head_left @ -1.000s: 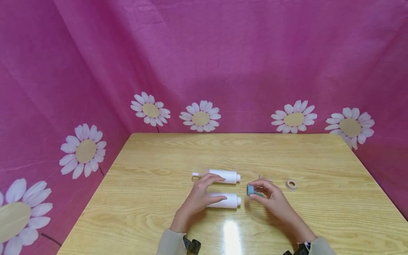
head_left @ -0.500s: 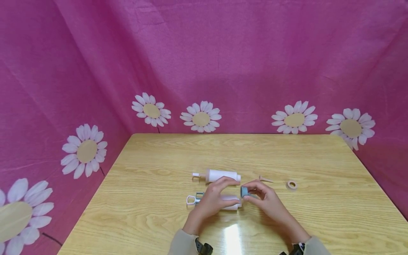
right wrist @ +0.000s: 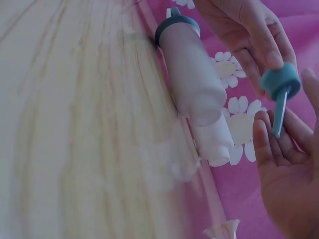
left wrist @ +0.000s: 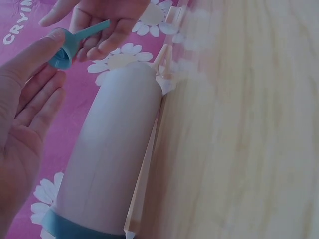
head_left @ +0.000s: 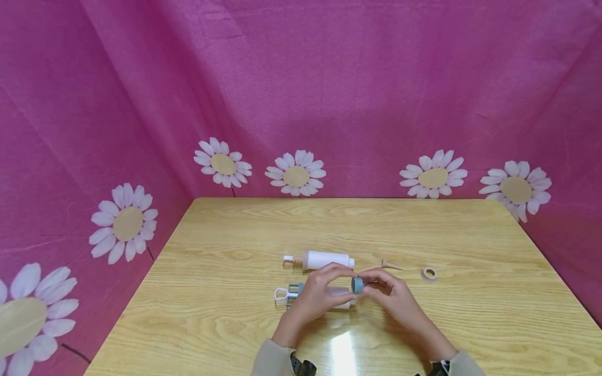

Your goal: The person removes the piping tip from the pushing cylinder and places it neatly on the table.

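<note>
My left hand [head_left: 314,296] pinches a teal nozzle cap [left wrist: 67,50] between thumb and fingers; its narrow spout points toward my right hand [head_left: 394,296]. That hand's fingers are loosely extended around the spout, as the right wrist view shows, with the thumb near the cap [right wrist: 280,82]. Below my left hand lies a white syringe-like tube [left wrist: 109,144] with a teal collar [head_left: 294,295] and a white loop handle [head_left: 280,299]. In the head view the left hand partly covers this tube. A second white tube [head_left: 326,259] with a pinkish collar lies just beyond it.
To the right on the wooden table [head_left: 226,235] lie a small pinkish cone-shaped nozzle [head_left: 391,265] and a pinkish ring [head_left: 430,278]. A pink cloth [head_left: 329,94] with white flowers hangs behind the table and along its sides.
My right hand has brought the teal nozzle cap leftward. My left hand has moved right from the tubes and taken hold of the cap, and the right fingers have loosened from it.
</note>
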`<action>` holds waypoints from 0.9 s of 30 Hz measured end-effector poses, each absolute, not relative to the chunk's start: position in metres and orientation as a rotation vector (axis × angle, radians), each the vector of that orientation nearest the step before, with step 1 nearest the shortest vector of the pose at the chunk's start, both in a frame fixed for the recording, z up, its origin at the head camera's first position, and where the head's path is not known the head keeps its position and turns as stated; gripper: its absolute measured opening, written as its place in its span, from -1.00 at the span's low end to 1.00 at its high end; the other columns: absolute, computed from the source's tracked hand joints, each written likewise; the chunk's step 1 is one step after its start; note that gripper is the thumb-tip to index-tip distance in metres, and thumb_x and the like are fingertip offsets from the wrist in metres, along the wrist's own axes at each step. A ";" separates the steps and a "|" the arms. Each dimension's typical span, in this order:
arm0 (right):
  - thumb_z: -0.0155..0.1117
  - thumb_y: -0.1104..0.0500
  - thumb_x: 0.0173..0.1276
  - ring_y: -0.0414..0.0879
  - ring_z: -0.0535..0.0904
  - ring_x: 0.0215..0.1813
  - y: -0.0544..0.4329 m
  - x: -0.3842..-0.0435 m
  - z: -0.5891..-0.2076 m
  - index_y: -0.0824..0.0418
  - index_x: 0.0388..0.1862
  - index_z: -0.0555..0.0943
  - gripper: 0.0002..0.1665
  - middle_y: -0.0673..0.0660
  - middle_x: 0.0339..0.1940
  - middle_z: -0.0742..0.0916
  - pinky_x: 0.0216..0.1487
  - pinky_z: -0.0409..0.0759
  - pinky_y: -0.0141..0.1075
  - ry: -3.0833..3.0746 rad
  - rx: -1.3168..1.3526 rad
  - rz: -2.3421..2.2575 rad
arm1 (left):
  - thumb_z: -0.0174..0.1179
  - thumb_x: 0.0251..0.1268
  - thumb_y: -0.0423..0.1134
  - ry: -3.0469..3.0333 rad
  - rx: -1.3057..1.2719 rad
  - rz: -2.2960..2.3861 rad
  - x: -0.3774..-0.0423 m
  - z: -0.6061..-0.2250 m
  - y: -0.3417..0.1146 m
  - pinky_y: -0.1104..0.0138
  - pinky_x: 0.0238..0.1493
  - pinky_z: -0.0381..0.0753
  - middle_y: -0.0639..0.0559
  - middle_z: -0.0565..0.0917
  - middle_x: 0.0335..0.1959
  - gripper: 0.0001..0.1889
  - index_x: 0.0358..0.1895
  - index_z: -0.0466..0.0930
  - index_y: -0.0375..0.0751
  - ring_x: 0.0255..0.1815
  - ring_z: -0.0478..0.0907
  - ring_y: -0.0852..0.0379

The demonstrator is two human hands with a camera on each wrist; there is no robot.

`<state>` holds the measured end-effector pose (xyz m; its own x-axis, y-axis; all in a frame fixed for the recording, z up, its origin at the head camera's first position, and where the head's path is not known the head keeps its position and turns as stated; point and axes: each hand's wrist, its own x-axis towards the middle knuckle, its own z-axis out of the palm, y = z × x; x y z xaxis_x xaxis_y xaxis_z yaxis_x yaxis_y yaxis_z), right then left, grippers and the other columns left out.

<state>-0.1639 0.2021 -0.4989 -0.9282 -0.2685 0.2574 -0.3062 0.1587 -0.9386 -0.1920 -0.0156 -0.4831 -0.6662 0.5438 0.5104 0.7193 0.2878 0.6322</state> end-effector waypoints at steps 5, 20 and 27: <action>0.08 0.15 0.53 -0.42 0.63 -0.01 0.209 -0.163 -0.500 0.33 0.10 0.58 -0.66 0.08 -0.02 0.74 0.02 0.61 -0.51 -2.439 0.377 1.933 | 0.46 0.06 -0.23 -2.340 -1.131 -1.356 -0.192 -0.482 -0.017 0.41 0.24 0.56 0.03 0.69 0.02 -0.58 0.04 0.65 -0.17 0.12 0.62 0.13; 0.07 0.16 0.52 -0.25 0.69 -0.18 0.219 -0.163 -0.508 0.47 -0.06 0.59 -0.65 0.05 -0.24 0.75 -0.04 0.69 -0.37 -2.471 0.461 2.068 | 0.47 0.05 -0.24 -2.280 -1.119 -1.354 -0.193 -0.480 -0.020 0.40 0.22 0.58 0.05 0.69 0.01 -0.58 0.04 0.65 -0.10 0.12 0.62 0.14; 0.12 0.21 0.49 -0.26 0.68 -0.20 0.218 -0.160 -0.505 0.54 -0.09 0.53 -0.67 0.03 -0.27 0.73 -0.09 0.72 -0.33 -2.404 0.490 2.093 | 0.46 0.07 -0.23 -2.294 -1.119 -1.361 -0.192 -0.482 -0.020 0.39 0.22 0.58 0.06 0.69 0.01 -0.58 0.05 0.65 -0.09 0.12 0.62 0.15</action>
